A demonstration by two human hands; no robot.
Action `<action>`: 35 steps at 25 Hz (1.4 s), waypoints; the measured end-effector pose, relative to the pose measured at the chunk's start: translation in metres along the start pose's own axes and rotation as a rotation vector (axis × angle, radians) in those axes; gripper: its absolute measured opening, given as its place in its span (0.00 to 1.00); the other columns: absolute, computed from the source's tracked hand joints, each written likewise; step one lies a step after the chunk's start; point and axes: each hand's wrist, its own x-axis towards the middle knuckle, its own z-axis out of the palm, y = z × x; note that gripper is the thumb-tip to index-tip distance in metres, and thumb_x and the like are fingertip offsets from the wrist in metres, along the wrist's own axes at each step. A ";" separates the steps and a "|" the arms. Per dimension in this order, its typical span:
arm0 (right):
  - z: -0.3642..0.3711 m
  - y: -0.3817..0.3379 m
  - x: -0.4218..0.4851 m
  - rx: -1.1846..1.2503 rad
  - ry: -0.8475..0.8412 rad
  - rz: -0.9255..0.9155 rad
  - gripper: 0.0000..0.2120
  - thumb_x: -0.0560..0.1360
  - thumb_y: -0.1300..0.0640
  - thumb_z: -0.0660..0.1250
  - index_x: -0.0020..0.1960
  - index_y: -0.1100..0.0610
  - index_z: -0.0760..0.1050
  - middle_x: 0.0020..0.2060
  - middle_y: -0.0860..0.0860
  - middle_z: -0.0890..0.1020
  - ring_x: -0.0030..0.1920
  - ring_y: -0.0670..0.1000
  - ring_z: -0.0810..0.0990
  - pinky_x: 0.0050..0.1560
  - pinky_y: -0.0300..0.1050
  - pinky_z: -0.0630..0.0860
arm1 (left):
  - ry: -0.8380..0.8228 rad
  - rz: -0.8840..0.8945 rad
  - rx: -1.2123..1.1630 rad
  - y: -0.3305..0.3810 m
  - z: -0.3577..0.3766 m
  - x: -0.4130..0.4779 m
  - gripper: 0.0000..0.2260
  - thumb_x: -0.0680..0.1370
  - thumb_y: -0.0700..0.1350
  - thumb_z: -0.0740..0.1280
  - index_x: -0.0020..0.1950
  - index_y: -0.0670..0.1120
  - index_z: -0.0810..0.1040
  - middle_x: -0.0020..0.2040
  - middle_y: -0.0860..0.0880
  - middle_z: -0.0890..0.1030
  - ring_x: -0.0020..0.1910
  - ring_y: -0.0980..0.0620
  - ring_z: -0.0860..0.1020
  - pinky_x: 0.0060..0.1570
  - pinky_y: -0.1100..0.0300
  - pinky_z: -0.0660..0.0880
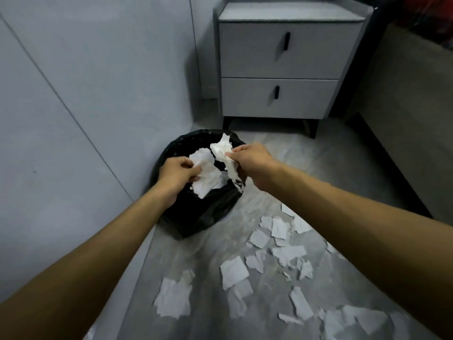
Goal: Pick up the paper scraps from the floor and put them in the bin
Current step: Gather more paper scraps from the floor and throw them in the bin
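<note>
A round bin lined with a black bag (196, 217) stands in the corner by the wall. Both my hands are over its mouth. My left hand (176, 176) is shut on a bunch of white paper scraps (208, 175). My right hand (250, 159) pinches another crumpled white scrap (221, 149), which hangs above the bin opening. Several more torn white paper scraps (234, 271) lie scattered on the grey floor, to the right of the bin and nearer to me.
A grey two-drawer bedside cabinet (282, 67) on dark legs stands just behind the bin. A pale wall (73, 106) runs along the left. A beige bed side (404, 119) with a dark base borders the floor on the right.
</note>
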 end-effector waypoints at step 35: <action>-0.076 0.312 -0.146 -0.988 -0.085 -0.166 0.05 0.75 0.59 0.64 0.49 0.59 0.76 0.52 0.55 0.76 0.53 0.56 0.73 0.49 0.50 0.75 | -0.459 0.267 0.613 -0.166 0.081 -0.158 0.04 0.73 0.38 0.71 0.40 0.46 0.80 0.39 0.48 0.82 0.37 0.52 0.80 0.34 0.69 0.72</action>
